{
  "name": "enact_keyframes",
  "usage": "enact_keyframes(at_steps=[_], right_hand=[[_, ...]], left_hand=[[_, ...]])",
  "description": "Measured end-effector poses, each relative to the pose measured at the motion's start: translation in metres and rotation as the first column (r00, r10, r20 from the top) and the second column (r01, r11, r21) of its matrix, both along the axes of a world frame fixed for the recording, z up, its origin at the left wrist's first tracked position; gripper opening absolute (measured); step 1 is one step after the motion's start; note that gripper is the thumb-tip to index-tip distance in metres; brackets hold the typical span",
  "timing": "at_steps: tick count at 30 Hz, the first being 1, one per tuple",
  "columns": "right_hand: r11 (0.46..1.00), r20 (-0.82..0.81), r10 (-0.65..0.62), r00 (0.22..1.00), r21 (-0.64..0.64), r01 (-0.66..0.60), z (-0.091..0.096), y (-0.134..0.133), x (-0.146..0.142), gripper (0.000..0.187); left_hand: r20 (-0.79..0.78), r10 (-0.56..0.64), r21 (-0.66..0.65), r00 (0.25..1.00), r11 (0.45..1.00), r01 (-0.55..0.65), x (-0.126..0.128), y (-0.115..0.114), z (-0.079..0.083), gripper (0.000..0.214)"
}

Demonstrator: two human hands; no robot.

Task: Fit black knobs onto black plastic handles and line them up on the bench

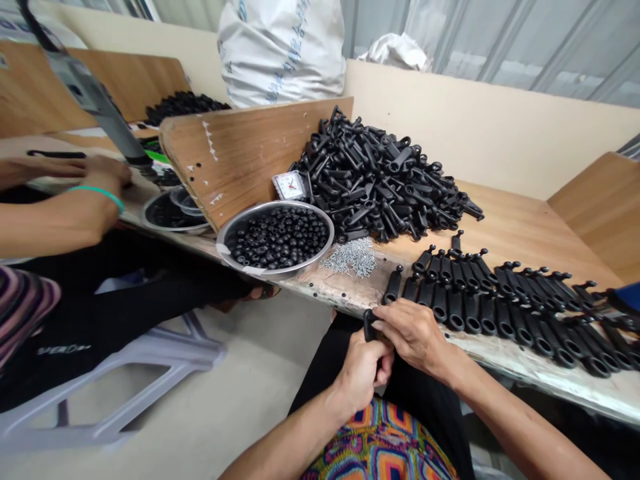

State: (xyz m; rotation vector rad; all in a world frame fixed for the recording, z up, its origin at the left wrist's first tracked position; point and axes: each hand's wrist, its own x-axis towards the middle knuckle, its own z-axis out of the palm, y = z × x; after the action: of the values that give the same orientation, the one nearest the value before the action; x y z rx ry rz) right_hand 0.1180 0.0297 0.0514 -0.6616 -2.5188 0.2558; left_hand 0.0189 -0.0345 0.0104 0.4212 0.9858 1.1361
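Observation:
My left hand (364, 370) is closed round a black plastic handle (369, 325), whose knobbed end sticks up above the fist. My right hand (413, 333) is at that top end with its fingers pinched against it; whether a small part sits between them I cannot make out. Both hands are over my lap at the table's front edge. Just beyond them lie rows of similar black handles (455, 310), each with a ring at one end and a knob at the other. A small heap of silver screws (353, 257) is on the tabletop ahead.
A metal bowl (220, 250) holds black beads. Behind it stand a small square clock (289, 186) and a large pile of black handles (385, 180). A wooden divider (240, 150) separates a co-worker's arm (55, 223) on the left. A grey stool (165, 363) stands below.

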Motion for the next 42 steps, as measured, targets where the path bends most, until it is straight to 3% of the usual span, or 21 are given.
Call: enact_keyframes(at_steps=[2,4,6,8,10,11,13,20,25,33,35,36,39,42], right_hand=[[0.992,-0.045,-0.046,0.998,-0.123,0.04,-0.001,0.003,0.001,0.02],[0.938,-0.107,-0.106,0.989,-0.341,0.064,-0.002,0.006,0.003,0.021],[0.799,-0.164,-0.152,0.975,-0.601,0.023,0.0,0.008,0.006,0.027],[0.588,-0.215,-0.194,0.957,-0.806,-0.062,0.001,0.01,0.009,0.032],[0.405,-0.228,-0.245,0.942,-0.907,-0.114,0.003,0.011,0.011,0.036],[0.352,-0.224,-0.269,0.937,-0.928,-0.121,0.004,0.012,0.012,0.037],[0.307,-0.219,-0.309,0.925,-0.944,-0.121,0.004,0.014,0.012,0.037],[0.275,-0.243,-0.389,0.889,-0.951,-0.14,-0.002,0.018,0.01,0.034],[0.231,-0.242,-0.4,0.884,-0.96,-0.159,-0.003,0.019,0.01,0.034],[0.218,-0.212,-0.376,0.902,-0.966,-0.136,0.0,0.02,0.008,0.034],[0.263,-0.21,-0.319,0.924,-0.956,-0.127,0.002,0.021,0.007,0.03],[0.311,-0.204,-0.284,0.937,-0.944,-0.111,0.003,0.022,0.006,0.027],[0.502,-0.139,-0.19,0.972,-0.864,-0.026,0.015,0.031,0.003,0.016],[0.653,-0.096,-0.142,0.985,-0.757,0.02,0.037,0.053,0.004,0.013]], left_hand=[[0.064,-0.047,-0.006,0.997,0.999,0.048,-0.002,0.003,0.0,0.009],[0.123,-0.081,-0.004,0.989,0.997,0.082,-0.004,0.006,0.0,0.006],[0.17,-0.1,0.0,0.98,0.995,0.101,-0.006,0.008,0.0,0.005],[0.205,-0.111,0.0,0.973,0.994,0.113,-0.008,0.01,-0.001,0.007],[0.232,-0.124,-0.008,0.965,0.992,0.129,-0.009,0.01,-0.001,0.01],[0.242,-0.131,-0.013,0.962,0.99,0.138,-0.009,0.01,-0.001,0.012],[0.255,-0.14,-0.022,0.957,0.988,0.15,-0.009,0.009,-0.001,0.015],[0.272,-0.15,-0.035,0.951,0.986,0.165,-0.008,0.008,0.0,0.016],[0.333,-0.165,-0.044,0.928,0.981,0.191,-0.008,0.009,0.001,0.014],[0.463,-0.174,-0.095,0.869,0.965,0.244,-0.01,0.009,0.002,0.014],[0.465,-0.169,-0.103,0.869,0.965,0.242,-0.008,0.01,0.003,0.017],[0.458,-0.167,-0.103,0.873,0.965,0.239,-0.008,0.011,0.004,0.017],[0.411,-0.171,-0.072,0.896,0.973,0.219,-0.007,0.021,0.012,0.015],[0.375,-0.222,0.044,0.9,0.974,0.222,-0.012,0.039,0.028,0.018]])
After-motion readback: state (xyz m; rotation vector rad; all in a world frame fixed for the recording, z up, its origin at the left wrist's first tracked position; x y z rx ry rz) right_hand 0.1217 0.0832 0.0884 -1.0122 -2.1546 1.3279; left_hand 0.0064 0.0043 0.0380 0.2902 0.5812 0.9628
